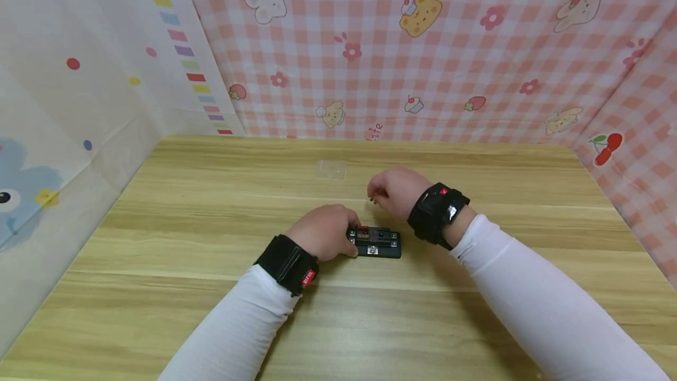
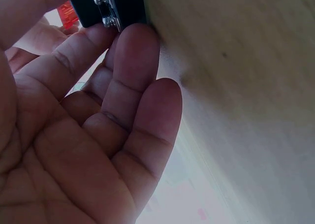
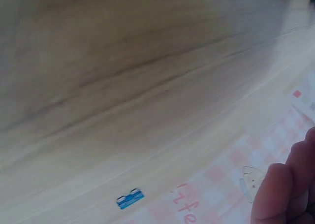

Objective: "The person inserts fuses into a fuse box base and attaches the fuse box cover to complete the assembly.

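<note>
My left hand grips the left end of a black block with metal screw terminals on the wooden table. A red part and a clear-looking cover show on its top in the head view. In the left wrist view, the left fingers reach the block's dark edge, beside silver screws. Beyond the block, my right hand is raised and pinches a tiny dark and brass-coloured piece; its kind is too small to tell. Only some right fingers show in the right wrist view, without the piece.
A small clear plastic piece lies toward the back of the wooden table. The right wrist view shows a small blue item near the table's back edge. Patterned cloth walls stand behind and at both sides.
</note>
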{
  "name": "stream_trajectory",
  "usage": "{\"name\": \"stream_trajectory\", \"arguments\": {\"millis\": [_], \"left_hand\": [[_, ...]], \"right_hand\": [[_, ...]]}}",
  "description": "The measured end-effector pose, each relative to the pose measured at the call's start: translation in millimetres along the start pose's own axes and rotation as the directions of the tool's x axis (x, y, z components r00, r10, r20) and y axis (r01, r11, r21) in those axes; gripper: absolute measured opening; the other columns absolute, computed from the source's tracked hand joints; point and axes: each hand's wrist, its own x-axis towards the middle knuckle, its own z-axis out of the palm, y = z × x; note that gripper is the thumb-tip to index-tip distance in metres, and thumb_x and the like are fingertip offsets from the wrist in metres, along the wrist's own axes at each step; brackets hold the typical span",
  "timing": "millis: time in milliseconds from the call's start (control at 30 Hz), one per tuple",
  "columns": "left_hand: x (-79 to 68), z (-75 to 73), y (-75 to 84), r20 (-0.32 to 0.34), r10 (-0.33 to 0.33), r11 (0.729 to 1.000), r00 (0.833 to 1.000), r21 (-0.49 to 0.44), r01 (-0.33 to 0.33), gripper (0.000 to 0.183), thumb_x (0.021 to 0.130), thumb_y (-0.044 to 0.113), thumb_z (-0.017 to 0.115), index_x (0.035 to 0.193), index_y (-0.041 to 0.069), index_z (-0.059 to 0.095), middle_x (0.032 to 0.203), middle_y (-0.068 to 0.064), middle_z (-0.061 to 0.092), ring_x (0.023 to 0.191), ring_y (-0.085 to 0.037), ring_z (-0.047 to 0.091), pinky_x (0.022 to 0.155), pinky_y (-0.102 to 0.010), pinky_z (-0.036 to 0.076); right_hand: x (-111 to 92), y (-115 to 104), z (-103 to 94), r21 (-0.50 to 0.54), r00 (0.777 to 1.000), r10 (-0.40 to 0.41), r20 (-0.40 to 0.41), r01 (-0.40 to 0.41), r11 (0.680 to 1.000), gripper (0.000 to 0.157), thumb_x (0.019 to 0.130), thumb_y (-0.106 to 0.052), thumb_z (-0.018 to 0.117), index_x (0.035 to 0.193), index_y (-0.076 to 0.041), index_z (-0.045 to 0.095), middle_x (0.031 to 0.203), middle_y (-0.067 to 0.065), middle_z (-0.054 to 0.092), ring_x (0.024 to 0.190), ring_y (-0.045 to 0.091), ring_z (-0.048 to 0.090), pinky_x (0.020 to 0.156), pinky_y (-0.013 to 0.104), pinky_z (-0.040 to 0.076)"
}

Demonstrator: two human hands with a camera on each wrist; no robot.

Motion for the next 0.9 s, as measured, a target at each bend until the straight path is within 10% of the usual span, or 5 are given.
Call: {"name": "stream_trajectory", "arguments": {"millis": [900], "left_hand": [[0.0, -1.4, 1.0, 0.01, 0.012, 1.0, 1.0, 0.002, -0.012, 0.038, 0.071, 0.029, 0.081, 0.104, 0.017, 0.066, 0.089, 0.005, 0.061, 0.078, -0.012, 0.053, 0.076, -0.032, 0.045]], "right_hand": [[-26, -15, 1.4, 0.073, 0.998, -0.061, -0.016, 0.062, 0.995, 0.012, 0.086, -0.007, 0.061, 0.088, -0.013, 0.071, 0.084, -0.004, 0.062, 0.073, 0.011, 0.053, 0.067, 0.032, 0.048]]}}
